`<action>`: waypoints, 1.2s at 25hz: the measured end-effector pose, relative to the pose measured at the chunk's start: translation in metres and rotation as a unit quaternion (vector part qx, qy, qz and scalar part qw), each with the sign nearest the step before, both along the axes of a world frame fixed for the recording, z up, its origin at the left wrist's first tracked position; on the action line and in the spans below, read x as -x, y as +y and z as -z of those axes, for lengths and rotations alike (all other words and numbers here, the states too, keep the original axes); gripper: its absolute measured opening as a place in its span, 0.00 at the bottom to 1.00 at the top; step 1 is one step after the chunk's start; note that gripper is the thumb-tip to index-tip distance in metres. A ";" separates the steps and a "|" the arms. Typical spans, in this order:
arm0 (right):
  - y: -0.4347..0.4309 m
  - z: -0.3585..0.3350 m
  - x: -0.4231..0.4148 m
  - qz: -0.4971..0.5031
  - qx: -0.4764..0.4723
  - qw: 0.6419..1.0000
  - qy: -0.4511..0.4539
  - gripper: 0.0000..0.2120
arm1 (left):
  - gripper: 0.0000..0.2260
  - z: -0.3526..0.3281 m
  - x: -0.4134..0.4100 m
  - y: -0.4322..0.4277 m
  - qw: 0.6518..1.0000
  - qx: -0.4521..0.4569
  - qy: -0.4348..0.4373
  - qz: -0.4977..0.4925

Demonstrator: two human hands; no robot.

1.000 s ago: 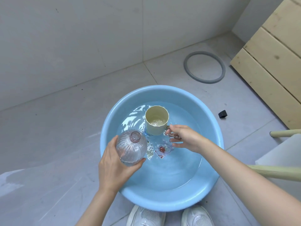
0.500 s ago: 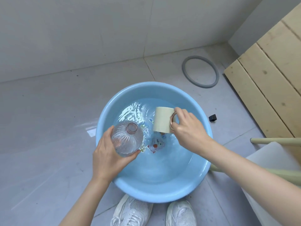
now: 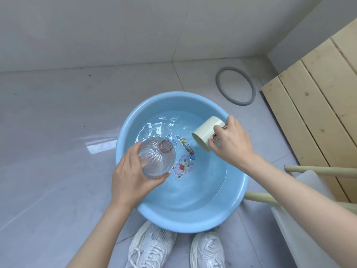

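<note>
A light blue basin (image 3: 154,211) holding water stands on the grey tiled floor, with a cartoon sticker (image 3: 182,164) on its bottom. My left hand (image 3: 131,176) grips a clear ribbed bottle (image 3: 156,159) over the basin's left side, its open neck pointing up and to the right. My right hand (image 3: 231,144) holds a cream mug (image 3: 205,133) by its handle above the basin's right rim. The mug is tipped over on its side, its mouth facing down and to the left toward the water.
A grey rubber ring (image 3: 235,86) lies on the floor behind the basin. Pale wooden planks (image 3: 318,113) stand at the right. Two wooden sticks (image 3: 320,169) and a white block (image 3: 313,190) lie at the right. White sneakers (image 3: 152,246) are just in front of the basin.
The mug went from upright in the water to lifted, tipped on its side and carried right toward the basin's rim. The bottle stayed in my left hand.
</note>
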State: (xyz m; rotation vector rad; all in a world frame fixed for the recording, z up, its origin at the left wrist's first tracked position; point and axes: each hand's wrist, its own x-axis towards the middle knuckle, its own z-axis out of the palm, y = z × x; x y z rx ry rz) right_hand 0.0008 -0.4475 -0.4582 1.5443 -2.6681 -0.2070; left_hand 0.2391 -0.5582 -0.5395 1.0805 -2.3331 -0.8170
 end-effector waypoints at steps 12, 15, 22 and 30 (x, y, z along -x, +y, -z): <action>-0.018 0.033 -0.025 0.200 -0.123 0.961 -0.147 0.16 | 0.44 0.006 -0.001 -0.001 1.000 0.004 0.015 0.007; -0.017 0.035 -0.028 0.212 -0.161 0.948 -0.176 0.17 | 0.43 0.007 -0.001 -0.001 1.000 0.001 0.016 0.009; -0.019 0.041 -0.036 0.171 -0.189 0.954 -0.159 0.18 | 0.43 0.007 -0.001 -0.001 1.000 0.007 0.020 0.008; 0.013 0.031 -0.016 0.291 -0.015 0.881 -0.372 0.15 | 0.45 0.007 0.000 0.000 1.000 0.017 0.001 0.010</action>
